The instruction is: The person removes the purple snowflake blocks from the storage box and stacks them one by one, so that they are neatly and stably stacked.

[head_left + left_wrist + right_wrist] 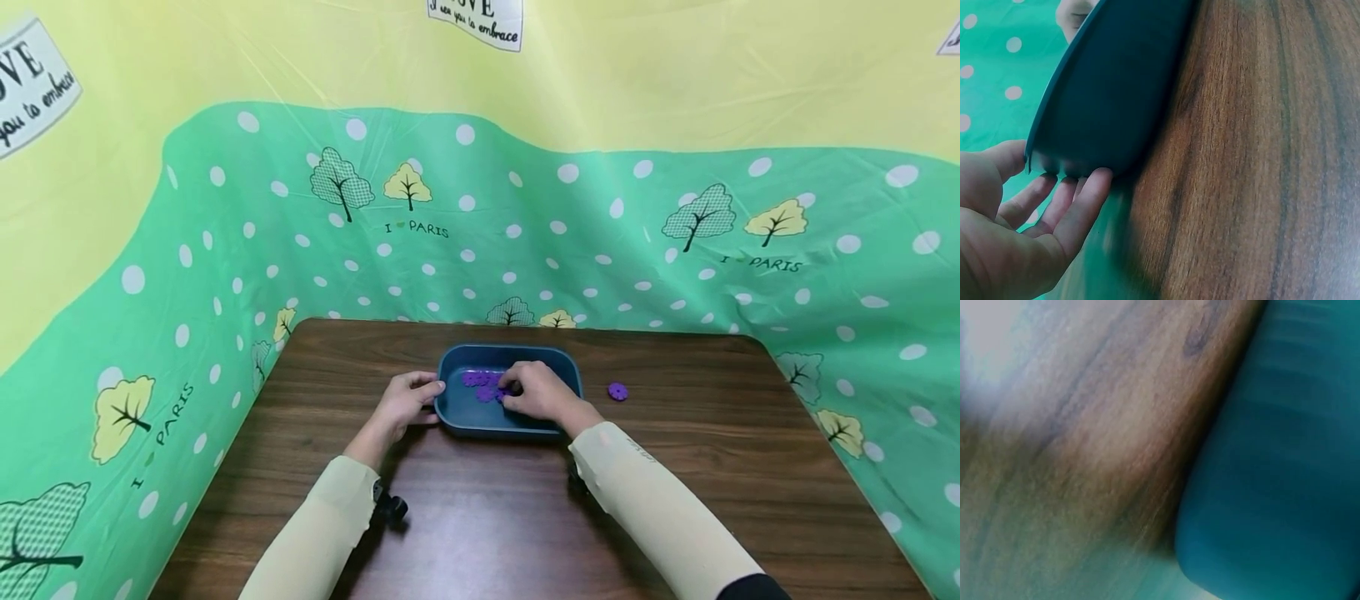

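Observation:
A dark blue rectangular tray [487,432] stands on the table, with several small purple notched discs [480,380] lying in its left half. My left hand [406,400] holds the tray's left end. In the left wrist view, that hand's thumb is at the rim and its fingertips [1102,178] press the outer wall. Reaching over the near right side, my right hand [537,390] has its fingers curled down inside the tray, pinching a purple disc among the others. The right wrist view shows only the tray's outer wall [1272,475] and wood, not the hand.
One more purple disc [618,392] lies on the brown wooden table [675,467], right of the tray. A green and yellow printed cloth [525,200] hangs behind the table and along both sides. A black wrist-camera piece [393,507] sticks out beside the left sleeve.

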`<state>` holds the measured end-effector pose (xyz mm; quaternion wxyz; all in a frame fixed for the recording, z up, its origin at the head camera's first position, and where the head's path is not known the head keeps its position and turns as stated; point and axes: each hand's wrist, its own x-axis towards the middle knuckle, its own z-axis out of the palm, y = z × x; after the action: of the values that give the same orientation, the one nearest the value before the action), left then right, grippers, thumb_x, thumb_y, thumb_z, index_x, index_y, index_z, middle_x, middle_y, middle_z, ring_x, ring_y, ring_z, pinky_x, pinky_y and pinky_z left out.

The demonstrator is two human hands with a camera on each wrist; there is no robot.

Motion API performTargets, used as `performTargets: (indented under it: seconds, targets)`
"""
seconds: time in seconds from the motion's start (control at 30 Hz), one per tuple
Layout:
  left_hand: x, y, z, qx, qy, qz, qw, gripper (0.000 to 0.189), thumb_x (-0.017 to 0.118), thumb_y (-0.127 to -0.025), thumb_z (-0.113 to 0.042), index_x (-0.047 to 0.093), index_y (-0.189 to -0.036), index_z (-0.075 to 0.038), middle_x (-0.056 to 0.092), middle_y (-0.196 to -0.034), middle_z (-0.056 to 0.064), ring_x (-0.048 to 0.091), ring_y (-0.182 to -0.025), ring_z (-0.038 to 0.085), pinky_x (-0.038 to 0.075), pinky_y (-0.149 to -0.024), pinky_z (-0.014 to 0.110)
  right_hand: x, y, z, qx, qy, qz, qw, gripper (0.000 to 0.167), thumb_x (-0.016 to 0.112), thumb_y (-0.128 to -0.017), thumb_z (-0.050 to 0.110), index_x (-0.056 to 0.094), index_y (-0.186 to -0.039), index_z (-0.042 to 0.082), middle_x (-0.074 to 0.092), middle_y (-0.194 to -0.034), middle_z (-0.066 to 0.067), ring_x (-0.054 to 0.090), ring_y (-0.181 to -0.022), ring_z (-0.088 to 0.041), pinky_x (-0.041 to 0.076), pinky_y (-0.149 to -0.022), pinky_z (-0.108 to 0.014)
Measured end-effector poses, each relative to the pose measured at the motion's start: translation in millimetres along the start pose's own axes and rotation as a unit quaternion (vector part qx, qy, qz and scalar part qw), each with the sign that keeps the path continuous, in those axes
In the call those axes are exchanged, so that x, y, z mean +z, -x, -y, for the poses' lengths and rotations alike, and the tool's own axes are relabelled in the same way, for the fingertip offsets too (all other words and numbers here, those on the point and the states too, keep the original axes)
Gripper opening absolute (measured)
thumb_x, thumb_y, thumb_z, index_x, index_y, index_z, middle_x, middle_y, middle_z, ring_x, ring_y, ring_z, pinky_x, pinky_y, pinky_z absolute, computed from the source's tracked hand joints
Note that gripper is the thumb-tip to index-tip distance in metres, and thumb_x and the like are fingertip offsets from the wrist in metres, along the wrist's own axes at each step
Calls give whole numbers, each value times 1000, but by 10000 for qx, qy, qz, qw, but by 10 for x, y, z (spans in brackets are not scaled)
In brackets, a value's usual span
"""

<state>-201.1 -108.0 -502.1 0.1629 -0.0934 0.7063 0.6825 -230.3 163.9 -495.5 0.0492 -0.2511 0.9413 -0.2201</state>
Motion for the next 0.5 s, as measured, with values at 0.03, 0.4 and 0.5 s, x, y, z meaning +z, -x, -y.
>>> performTargets:
  seconds: [0.03,0.4,0.5]
  targets:
    - [2,2,-1,6,-9,-4,10000,40,69,-100,-17,63,-136,-2,64,-119,15,66,-100,27,67,-74,39,-6,6,-9,-49,-89,-24,9999,20,81,-88,20,78,-107,13,73,-105,0,67,-93,-12,62,-85,-34]
    - [4,-10,12,12,-50,-52,10000,42,70,-99,-19,62,-137,-3,64,-120,15,66,-102,27,67,-74,39,-127,92,-42,-275,-350,-338,9984,21,81,-88,19,78,-108,11,72,-104,0,68,-92,-13,62,-83,-34]
    - [6,9,-1,-7,-61,-63,10000,42,70,-99,-19,62,-137,-3,64,-121,16,66,-100,26,67,-74,39,-171,116,-54,-374,-376,-489,9974,22,81,-88,19,78,-108,10,73,-104,-2,68,-92,-14,61,-81,-34]
